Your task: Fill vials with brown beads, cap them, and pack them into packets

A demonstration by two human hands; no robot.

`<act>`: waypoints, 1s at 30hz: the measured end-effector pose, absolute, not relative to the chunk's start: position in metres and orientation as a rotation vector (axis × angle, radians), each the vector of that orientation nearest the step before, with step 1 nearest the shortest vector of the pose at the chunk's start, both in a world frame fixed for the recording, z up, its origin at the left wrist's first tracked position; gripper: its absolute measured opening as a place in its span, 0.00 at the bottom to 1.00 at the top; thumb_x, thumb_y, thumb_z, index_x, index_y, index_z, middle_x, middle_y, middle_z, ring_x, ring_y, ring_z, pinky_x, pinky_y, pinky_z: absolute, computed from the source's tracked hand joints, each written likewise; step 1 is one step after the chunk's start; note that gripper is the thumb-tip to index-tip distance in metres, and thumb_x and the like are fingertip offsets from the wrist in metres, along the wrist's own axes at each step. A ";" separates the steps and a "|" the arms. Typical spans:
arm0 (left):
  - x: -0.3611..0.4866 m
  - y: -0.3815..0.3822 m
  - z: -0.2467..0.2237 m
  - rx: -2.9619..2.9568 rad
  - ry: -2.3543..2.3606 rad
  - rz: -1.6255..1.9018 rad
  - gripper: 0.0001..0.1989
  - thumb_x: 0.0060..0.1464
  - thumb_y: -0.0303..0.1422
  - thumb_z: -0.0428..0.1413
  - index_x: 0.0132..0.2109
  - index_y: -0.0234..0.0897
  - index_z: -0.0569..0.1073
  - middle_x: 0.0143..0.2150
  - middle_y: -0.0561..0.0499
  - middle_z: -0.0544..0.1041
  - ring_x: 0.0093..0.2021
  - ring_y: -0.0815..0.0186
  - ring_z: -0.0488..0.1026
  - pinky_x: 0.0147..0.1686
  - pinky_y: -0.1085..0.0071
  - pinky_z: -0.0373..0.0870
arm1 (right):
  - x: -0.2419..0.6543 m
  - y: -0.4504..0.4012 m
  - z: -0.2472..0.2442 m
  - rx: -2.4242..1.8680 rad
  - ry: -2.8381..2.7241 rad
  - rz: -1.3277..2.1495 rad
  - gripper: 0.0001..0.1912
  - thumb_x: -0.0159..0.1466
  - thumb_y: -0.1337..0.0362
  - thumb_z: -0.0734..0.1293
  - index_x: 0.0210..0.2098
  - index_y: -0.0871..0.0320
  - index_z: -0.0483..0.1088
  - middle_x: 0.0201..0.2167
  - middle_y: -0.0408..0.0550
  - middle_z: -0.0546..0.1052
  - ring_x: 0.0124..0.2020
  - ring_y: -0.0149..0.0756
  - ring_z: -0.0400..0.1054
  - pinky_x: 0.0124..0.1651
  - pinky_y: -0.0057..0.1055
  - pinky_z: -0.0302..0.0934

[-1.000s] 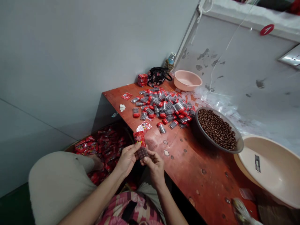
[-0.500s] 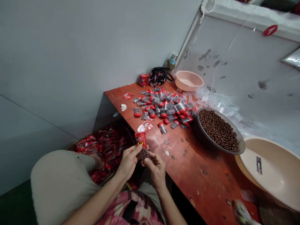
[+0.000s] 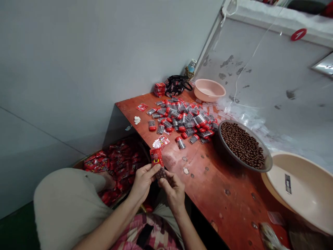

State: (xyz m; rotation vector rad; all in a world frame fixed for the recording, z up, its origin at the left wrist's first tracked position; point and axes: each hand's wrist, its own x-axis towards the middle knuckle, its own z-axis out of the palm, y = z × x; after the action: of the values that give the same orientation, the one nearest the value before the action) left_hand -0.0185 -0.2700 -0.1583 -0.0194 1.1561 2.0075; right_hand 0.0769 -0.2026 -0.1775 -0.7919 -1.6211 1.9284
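Over the table's near edge, both hands share a small clear container of brown balls (image 3: 161,173) with a red printed wrapper (image 3: 156,157) at its upper end. My left hand (image 3: 144,178) pinches it where wrapper and container meet, thumb on top. My right hand (image 3: 173,189) grips the lower end between thumb and fingers. How far the wrapper covers the container is unclear. Just beyond lie loose red printed wrappers (image 3: 161,141) on the table. Farther back is a heap of small clear containers with red caps (image 3: 184,116), filled with dark balls.
On the reddish table (image 3: 208,187) stand a grey bowl of brown balls (image 3: 241,146), a large cream basin (image 3: 307,187) and a pink basin (image 3: 209,91). A black bag (image 3: 175,86) sits near the wall. Below left, a container holds many red packets (image 3: 122,159).
Both hands have shifted very slightly, still holding the container and wrapper. The container looks a little more upright between them. Nothing else has visibly moved.
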 end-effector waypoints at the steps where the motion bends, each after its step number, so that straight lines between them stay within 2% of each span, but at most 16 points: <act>1: -0.017 -0.269 -0.159 -0.024 1.159 2.015 0.09 0.41 0.33 0.60 0.29 0.30 0.74 0.27 0.48 0.74 0.26 0.68 0.69 0.25 0.73 0.66 | 0.077 -0.203 -0.176 -0.784 -1.659 1.863 0.13 0.52 0.64 0.68 0.38 0.59 0.70 0.28 0.46 0.74 0.27 0.33 0.67 0.32 0.31 0.64; 3: -0.013 -0.268 -0.161 -0.034 1.189 2.019 0.08 0.41 0.33 0.60 0.29 0.30 0.74 0.25 0.50 0.74 0.24 0.70 0.68 0.25 0.74 0.65 | 0.076 -0.205 -0.176 -0.773 -1.643 1.837 0.13 0.52 0.65 0.68 0.38 0.58 0.71 0.28 0.45 0.74 0.27 0.32 0.66 0.32 0.30 0.64; 7: 0.000 -0.268 -0.169 -0.041 1.246 1.994 0.09 0.42 0.34 0.59 0.28 0.30 0.74 0.21 0.53 0.71 0.21 0.74 0.64 0.22 0.77 0.62 | 0.070 -0.203 -0.179 -0.807 -1.384 2.077 0.09 0.51 0.66 0.69 0.33 0.60 0.70 0.24 0.42 0.72 0.23 0.29 0.66 0.28 0.27 0.62; 10: 0.005 -0.272 -0.170 -0.038 1.217 1.988 0.09 0.43 0.34 0.59 0.29 0.31 0.74 0.23 0.53 0.71 0.23 0.73 0.65 0.25 0.77 0.63 | 0.067 -0.196 -0.182 -0.778 -1.315 2.184 0.10 0.50 0.67 0.70 0.32 0.60 0.68 0.22 0.40 0.72 0.22 0.27 0.66 0.28 0.26 0.62; 13: 0.002 -0.277 -0.167 -0.039 1.100 1.948 0.08 0.44 0.33 0.59 0.29 0.30 0.74 0.25 0.51 0.73 0.25 0.72 0.67 0.28 0.75 0.65 | 0.062 -0.190 -0.182 -0.736 -1.374 2.210 0.11 0.49 0.68 0.71 0.29 0.59 0.65 0.19 0.37 0.71 0.18 0.26 0.65 0.23 0.23 0.61; 16: -0.009 -0.285 -0.166 -0.066 0.974 1.937 0.07 0.46 0.32 0.57 0.29 0.29 0.74 0.28 0.48 0.75 0.29 0.68 0.71 0.33 0.71 0.68 | 0.054 -0.188 -0.179 -0.686 -1.453 2.228 0.13 0.46 0.68 0.72 0.26 0.58 0.63 0.19 0.36 0.71 0.16 0.26 0.65 0.20 0.22 0.60; 20: -0.030 -0.298 -0.178 -0.285 0.951 2.088 0.11 0.47 0.36 0.56 0.37 0.33 0.72 0.40 0.42 0.76 0.41 0.59 0.72 0.41 0.63 0.68 | 0.046 -0.190 -0.176 -0.657 -1.475 2.214 0.16 0.46 0.66 0.72 0.32 0.59 0.63 0.24 0.40 0.73 0.20 0.28 0.67 0.22 0.24 0.63; 23: -0.045 -0.301 -0.187 -0.321 1.179 2.053 0.15 0.46 0.38 0.57 0.41 0.36 0.70 0.42 0.40 0.75 0.42 0.57 0.73 0.42 0.59 0.68 | 0.048 -0.185 -0.178 -0.719 -1.492 2.120 0.12 0.51 0.64 0.69 0.32 0.59 0.63 0.21 0.40 0.71 0.19 0.28 0.67 0.20 0.22 0.62; 26: -0.061 -0.286 -0.187 0.076 1.672 1.998 0.17 0.45 0.37 0.58 0.44 0.38 0.72 0.47 0.42 0.73 0.45 0.56 0.71 0.46 0.59 0.65 | 0.053 -0.178 -0.177 -0.768 -1.513 2.079 0.09 0.54 0.62 0.67 0.31 0.60 0.64 0.21 0.41 0.71 0.18 0.26 0.66 0.19 0.21 0.60; 28: -0.075 -0.267 -0.183 0.551 2.008 1.943 0.16 0.45 0.35 0.57 0.45 0.41 0.72 0.53 0.47 0.68 0.54 0.57 0.63 0.54 0.62 0.55 | 0.055 -0.176 -0.176 -0.769 -1.531 2.079 0.09 0.55 0.61 0.66 0.31 0.60 0.64 0.22 0.42 0.71 0.19 0.26 0.66 0.19 0.21 0.60; 30: -0.089 -0.245 -0.181 0.937 2.252 1.789 0.16 0.47 0.33 0.55 0.46 0.43 0.72 0.55 0.48 0.66 0.58 0.56 0.56 0.57 0.59 0.47 | 0.056 -0.175 -0.174 -0.760 -1.566 2.083 0.10 0.55 0.60 0.66 0.31 0.60 0.65 0.22 0.42 0.71 0.19 0.26 0.66 0.19 0.21 0.60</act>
State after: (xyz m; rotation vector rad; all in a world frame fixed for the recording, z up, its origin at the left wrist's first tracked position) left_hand -0.0890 -0.2452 -0.1809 0.9372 2.2523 1.7893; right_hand 0.0562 -0.1751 -0.1736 -0.7596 -1.5655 2.0826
